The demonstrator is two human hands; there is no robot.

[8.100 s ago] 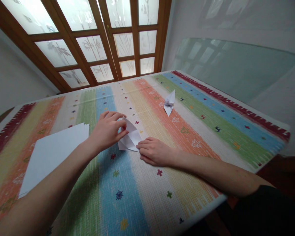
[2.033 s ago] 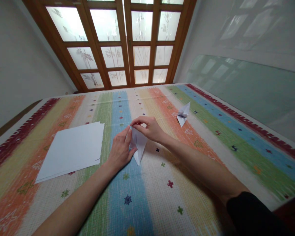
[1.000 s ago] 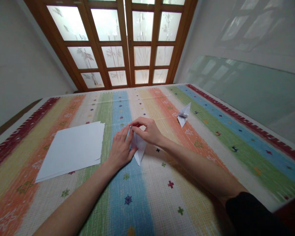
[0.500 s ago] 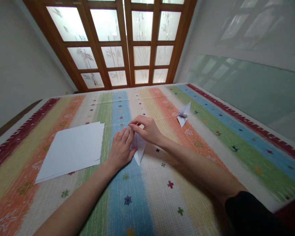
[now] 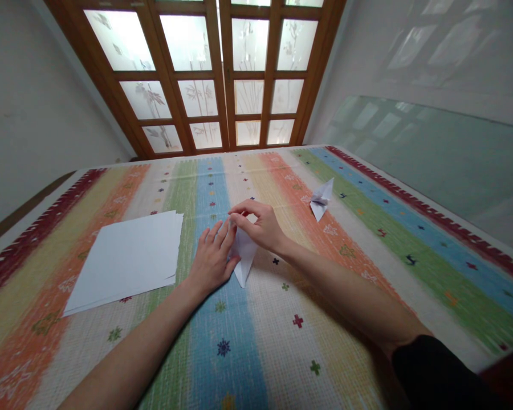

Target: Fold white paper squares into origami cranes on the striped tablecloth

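Observation:
A small folded white paper (image 5: 244, 253) lies on the striped tablecloth, its narrow point toward me. My left hand (image 5: 214, 253) rests flat over its left side with the fingers stretched out and the thumb on the paper. From the right, my right hand (image 5: 257, 223) pinches the paper's far end between thumb and index finger, close to the left fingertips. The pinched end is mostly hidden behind the fingers. Farther off to the right sits a folded paper figure (image 5: 321, 199) with pointed tips.
A stack of white paper sheets (image 5: 126, 259) lies to the left of my left hand. The striped tablecloth (image 5: 277, 353) covers the table. Beyond the far edge stands a wooden door (image 5: 223, 114) with frosted panes, and a glass panel (image 5: 431, 148) leans along the right wall.
Both hands stay almost in place on the folded paper. My right thumb and index finger have shifted slightly at its far end. The whole view has moved a little.

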